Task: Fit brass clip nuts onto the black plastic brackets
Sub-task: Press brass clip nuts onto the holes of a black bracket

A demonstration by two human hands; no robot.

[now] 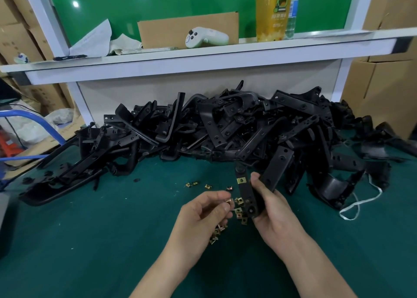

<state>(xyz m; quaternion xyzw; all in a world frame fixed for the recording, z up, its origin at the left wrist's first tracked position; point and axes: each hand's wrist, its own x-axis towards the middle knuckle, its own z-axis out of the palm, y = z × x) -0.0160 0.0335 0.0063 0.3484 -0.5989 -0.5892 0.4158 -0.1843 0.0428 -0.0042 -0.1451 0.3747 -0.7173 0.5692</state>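
Observation:
My right hand grips a black plastic bracket upright over the green table. One brass clip nut sits fitted on the bracket's upper part. My left hand pinches a second brass clip nut between thumb and fingers, just left of the bracket's lower end. Several loose clip nuts lie on the mat under and between my hands, with a few more further back.
A big heap of black brackets fills the back of the green mat. A white cord lies at right. The white shelf above carries a controller, a cardboard piece and a drink bottle. Cardboard boxes stand on both sides.

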